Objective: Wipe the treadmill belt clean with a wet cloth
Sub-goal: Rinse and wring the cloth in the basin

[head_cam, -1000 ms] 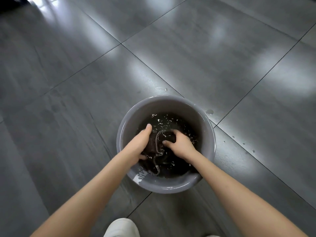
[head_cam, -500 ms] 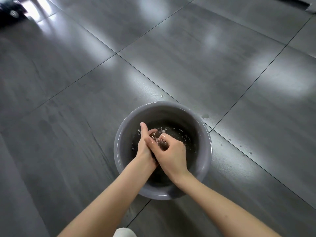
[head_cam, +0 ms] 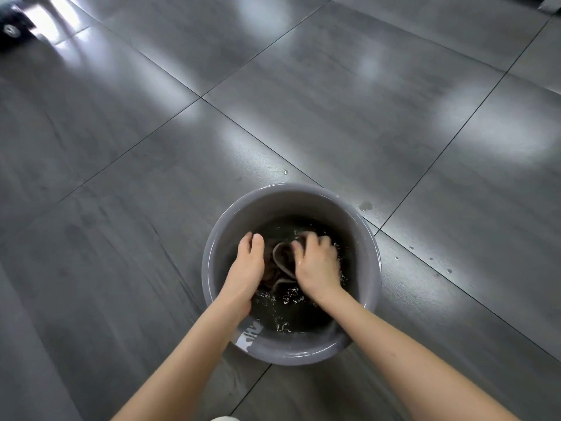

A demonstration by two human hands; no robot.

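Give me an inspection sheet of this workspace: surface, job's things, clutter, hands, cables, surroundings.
Surface: glossy grey tiled floor, with water drops beside the basin.
Job's things: dark cloth lying in the water inside a round grey basin that stands on the floor.
Clutter: nothing seen.
Grippers: left hand and right hand are both down in the basin, fingers curled on the cloth.
Cables: nothing seen.
Surroundings: dark blurred object in the far left corner; pale shoe tip at the bottom edge.
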